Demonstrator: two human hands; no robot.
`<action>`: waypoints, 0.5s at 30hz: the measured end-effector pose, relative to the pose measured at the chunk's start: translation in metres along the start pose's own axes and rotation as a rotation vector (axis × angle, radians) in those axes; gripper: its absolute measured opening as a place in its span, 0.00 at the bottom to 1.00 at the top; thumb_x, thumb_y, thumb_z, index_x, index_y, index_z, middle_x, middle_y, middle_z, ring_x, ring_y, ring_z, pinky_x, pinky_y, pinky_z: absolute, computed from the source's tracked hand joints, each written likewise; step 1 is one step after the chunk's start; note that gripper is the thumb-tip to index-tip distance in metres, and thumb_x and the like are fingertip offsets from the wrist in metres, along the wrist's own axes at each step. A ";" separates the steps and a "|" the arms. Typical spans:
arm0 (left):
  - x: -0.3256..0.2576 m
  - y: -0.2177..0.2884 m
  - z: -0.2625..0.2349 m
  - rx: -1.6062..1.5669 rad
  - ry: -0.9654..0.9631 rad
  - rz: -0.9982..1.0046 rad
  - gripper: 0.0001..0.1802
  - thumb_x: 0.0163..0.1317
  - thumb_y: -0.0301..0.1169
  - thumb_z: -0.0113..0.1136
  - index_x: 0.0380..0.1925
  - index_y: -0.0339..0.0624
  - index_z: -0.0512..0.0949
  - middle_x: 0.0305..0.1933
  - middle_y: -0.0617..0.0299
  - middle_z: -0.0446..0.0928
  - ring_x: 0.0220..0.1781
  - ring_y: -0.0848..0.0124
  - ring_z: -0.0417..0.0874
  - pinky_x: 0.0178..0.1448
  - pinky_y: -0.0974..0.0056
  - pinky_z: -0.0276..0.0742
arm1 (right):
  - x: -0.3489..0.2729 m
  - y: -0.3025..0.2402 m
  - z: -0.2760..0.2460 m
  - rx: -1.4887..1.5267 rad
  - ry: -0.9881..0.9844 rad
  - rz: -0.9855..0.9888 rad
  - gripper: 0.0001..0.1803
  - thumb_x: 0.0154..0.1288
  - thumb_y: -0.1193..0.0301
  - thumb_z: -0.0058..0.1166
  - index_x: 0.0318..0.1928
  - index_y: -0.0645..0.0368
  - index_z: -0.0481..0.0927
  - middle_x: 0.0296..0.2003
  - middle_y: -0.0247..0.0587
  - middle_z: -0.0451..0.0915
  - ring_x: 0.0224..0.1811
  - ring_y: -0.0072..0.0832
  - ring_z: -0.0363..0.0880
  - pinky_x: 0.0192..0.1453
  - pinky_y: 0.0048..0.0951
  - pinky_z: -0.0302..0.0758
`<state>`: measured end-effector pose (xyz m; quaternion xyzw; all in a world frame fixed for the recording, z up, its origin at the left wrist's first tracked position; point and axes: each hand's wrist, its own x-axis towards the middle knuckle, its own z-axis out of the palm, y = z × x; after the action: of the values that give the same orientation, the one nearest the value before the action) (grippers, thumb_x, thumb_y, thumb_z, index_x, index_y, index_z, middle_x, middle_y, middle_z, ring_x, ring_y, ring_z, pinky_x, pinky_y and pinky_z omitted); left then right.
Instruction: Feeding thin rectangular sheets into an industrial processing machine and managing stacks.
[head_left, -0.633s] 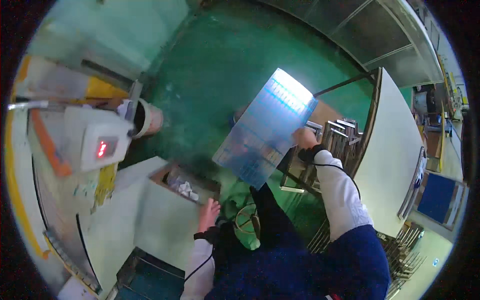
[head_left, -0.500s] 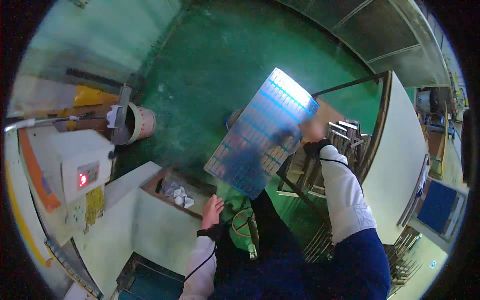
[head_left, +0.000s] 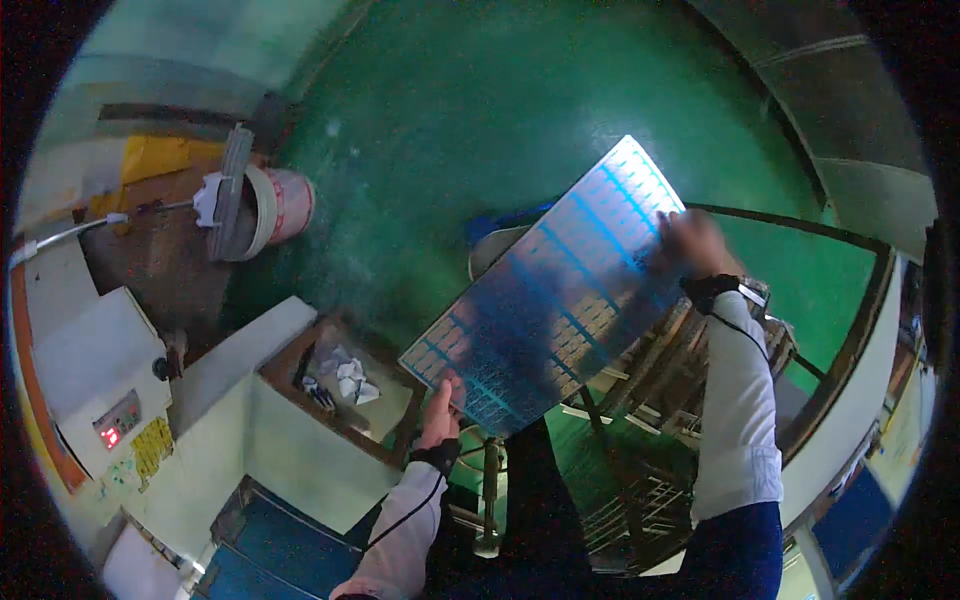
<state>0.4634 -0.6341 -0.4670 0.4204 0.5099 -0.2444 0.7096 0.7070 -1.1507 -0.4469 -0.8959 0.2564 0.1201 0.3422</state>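
A large, thin rectangular panel [head_left: 540,285], shiny and patterned with blue lines and rows of pale metallic cells, hangs tilted in front of me. My right hand [head_left: 697,243] grips its far right edge; a blur covers part of that hand. Near the panel's lower left corner, my left hand [head_left: 441,412] is closed on the near edge, with the thumb lying along it. The fingers beneath the panel are hidden. Dark reflections lie across the panel's middle.
A wooden-edged box [head_left: 400,440] with crumpled white paper [head_left: 352,382] stands left of the panel. Farther left are a white control box [head_left: 95,360] and a pinkish bucket [head_left: 292,207]. Stacked racks [head_left: 665,375] stand under my right arm, beside a dark-edged frame [head_left: 850,345].
My left hand has moved from beside the panel onto its near left edge. The right hand has shifted right, and the panel has swung flatter across the view.
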 end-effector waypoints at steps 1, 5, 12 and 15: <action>0.004 -0.005 0.005 -0.053 0.026 0.021 0.25 0.60 0.50 0.57 0.49 0.45 0.73 0.43 0.67 0.74 0.43 0.74 0.73 0.47 0.66 0.69 | 0.004 -0.010 0.002 -0.012 -0.093 0.066 0.30 0.59 0.46 0.52 0.40 0.65 0.78 0.35 0.51 0.81 0.39 0.42 0.80 0.45 0.35 0.72; 0.014 -0.010 -0.005 -0.070 0.038 -0.046 0.27 0.61 0.49 0.57 0.50 0.38 0.71 0.48 0.63 0.72 0.48 0.70 0.73 0.54 0.61 0.69 | 0.010 -0.031 0.008 -0.123 -0.246 0.179 0.28 0.62 0.46 0.48 0.34 0.62 0.78 0.29 0.42 0.79 0.33 0.33 0.78 0.40 0.31 0.71; 0.030 -0.032 -0.019 -0.022 0.057 0.004 0.20 0.59 0.49 0.59 0.38 0.45 0.74 0.36 0.68 0.72 0.39 0.73 0.72 0.46 0.67 0.67 | 0.015 -0.009 0.020 0.431 -0.286 0.216 0.20 0.61 0.52 0.56 0.26 0.55 0.73 0.15 0.26 0.69 0.12 0.15 0.61 0.16 0.21 0.54; 0.018 -0.014 -0.006 -0.013 0.109 -0.038 0.16 0.58 0.47 0.62 0.35 0.47 0.75 0.30 0.70 0.71 0.33 0.77 0.71 0.38 0.71 0.65 | 0.013 0.001 0.017 0.371 -0.225 0.228 0.20 0.61 0.53 0.56 0.24 0.55 0.73 0.15 0.26 0.69 0.12 0.16 0.62 0.16 0.22 0.55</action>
<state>0.4560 -0.6352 -0.4890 0.4186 0.5574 -0.2313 0.6787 0.7171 -1.1447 -0.4646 -0.7640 0.3338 0.2079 0.5115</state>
